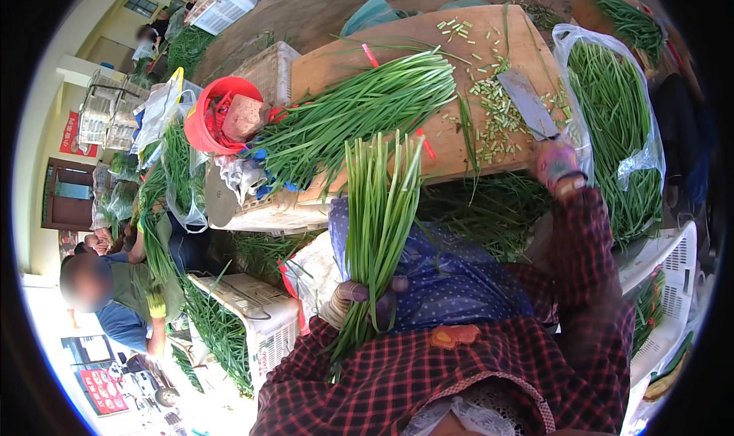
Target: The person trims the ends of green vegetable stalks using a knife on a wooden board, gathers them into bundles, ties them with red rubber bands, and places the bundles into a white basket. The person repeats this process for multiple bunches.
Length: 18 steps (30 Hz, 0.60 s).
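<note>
My gloved left hand (350, 299) grips the lower part of a bunch of garlic chives (381, 206) in front of my apron. The pale cut ends of this bunch point up, toward the board. At the board's right edge, my right hand (556, 162), in a colourful glove, is closed around the handle end of a cleaver (524, 103). Its broad blade lies over cut stem pieces (496, 106) on the wooden board (338, 51). A larger pile of chives (367, 100) rests on the board with a red strip (425, 143) under it.
A red bucket (198, 120) holding a brick-like block (243, 117) stands left of the pile. To the right is a clear plastic bag of chives (613, 132), above a white crate (679, 287). Another person (143, 287) handles greens at left, near another crate (269, 333).
</note>
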Motion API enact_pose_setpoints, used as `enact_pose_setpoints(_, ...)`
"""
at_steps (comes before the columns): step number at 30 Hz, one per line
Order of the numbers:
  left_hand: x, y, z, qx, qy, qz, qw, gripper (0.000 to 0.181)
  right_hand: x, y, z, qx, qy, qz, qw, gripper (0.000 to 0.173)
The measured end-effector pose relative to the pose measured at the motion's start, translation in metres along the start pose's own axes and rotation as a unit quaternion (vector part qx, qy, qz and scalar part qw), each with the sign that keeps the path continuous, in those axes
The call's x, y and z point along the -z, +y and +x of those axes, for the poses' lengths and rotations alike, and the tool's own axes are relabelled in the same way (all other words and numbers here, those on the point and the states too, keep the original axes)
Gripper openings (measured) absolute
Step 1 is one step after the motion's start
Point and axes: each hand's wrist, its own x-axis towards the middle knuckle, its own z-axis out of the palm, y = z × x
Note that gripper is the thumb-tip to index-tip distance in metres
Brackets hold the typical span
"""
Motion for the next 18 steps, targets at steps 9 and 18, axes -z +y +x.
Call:
enact_pose_setpoints(9, 0.003, 0.002, 0.014, 0.005, -0.028, -0.008, 1.0, 0.06, 0.023, -0.151, -0.077, 0.279, 0.13, 0.417, 0.855, 0.047)
enact_pose_setpoints(18, 0.02, 0.002, 0.006, -0.016, -0.073, -0.06, 0.995, 0.056, 0.048, -0.145, -0.139, 0.329, -0.109, 0.625, 0.699, 0.013)
